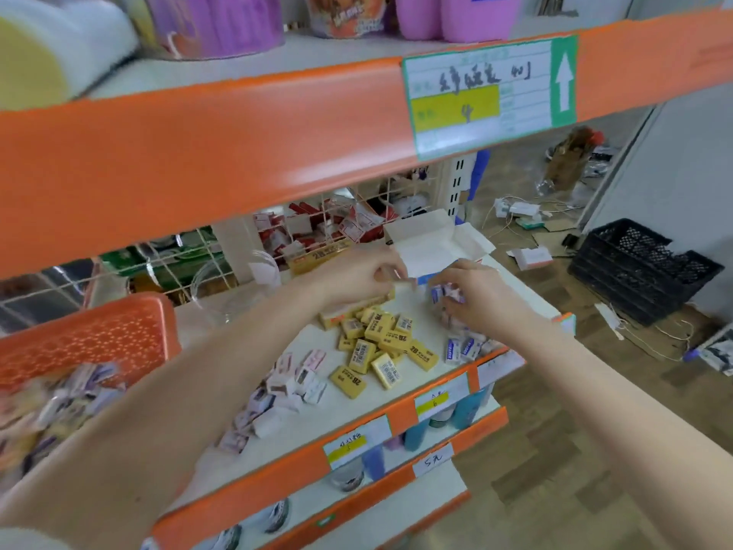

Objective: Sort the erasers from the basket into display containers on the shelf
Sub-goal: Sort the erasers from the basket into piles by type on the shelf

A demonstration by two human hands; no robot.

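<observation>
Blue-and-white erasers (444, 296) were gripped in the curled fingers (452, 273) of the right hand (482, 301) just in front of the open white box (432, 242), the left hand (365, 271) curled beside it, its hold unclear; seemingly mid-sorting, they next needed lowering into that box.

A small shop, as I see it through the head camera.
I look at tiers of display shelves with orange front edges (198, 152). A handwritten price label (490, 95) is on the top edge and smaller price tags (433, 399) on the lower ones. Many packaged erasers (382, 345) with barcodes lie on the board, and more boxed goods (313, 228) are at the back.
</observation>
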